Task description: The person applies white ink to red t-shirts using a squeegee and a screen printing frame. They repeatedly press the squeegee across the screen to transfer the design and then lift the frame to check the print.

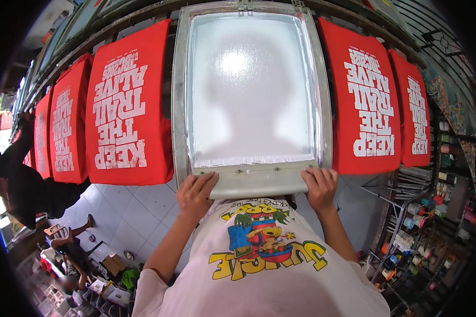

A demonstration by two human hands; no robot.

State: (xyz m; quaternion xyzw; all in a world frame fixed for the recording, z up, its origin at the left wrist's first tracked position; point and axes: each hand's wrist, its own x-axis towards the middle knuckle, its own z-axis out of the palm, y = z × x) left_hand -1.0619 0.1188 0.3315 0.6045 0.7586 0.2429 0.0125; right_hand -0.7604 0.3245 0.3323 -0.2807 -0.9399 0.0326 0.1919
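A wide, pale squeegee [256, 185] lies across the near end of a screen-printing frame [179, 100]. My left hand [197, 191] grips its left end, fingers curled over the top. At the other end, my right hand [321, 187] is closed on it the same way. White ink [254, 161] lines the squeegee's far edge. Beyond it, the glossy pale mesh [291, 39] carries a dark head-and-shoulders shadow and a bright light reflection. Metal hinges [245, 5] sit at the frame's far edge. Whatever lies under the screen is hidden.
Red printed shirts lie flat on both sides, the closest being one on the left [158, 68] and one on the right [336, 68]. Ink containers fill a rack [402, 211] at the lower right. A person in dark clothing [24, 177] is at far left; another person sits lower left.
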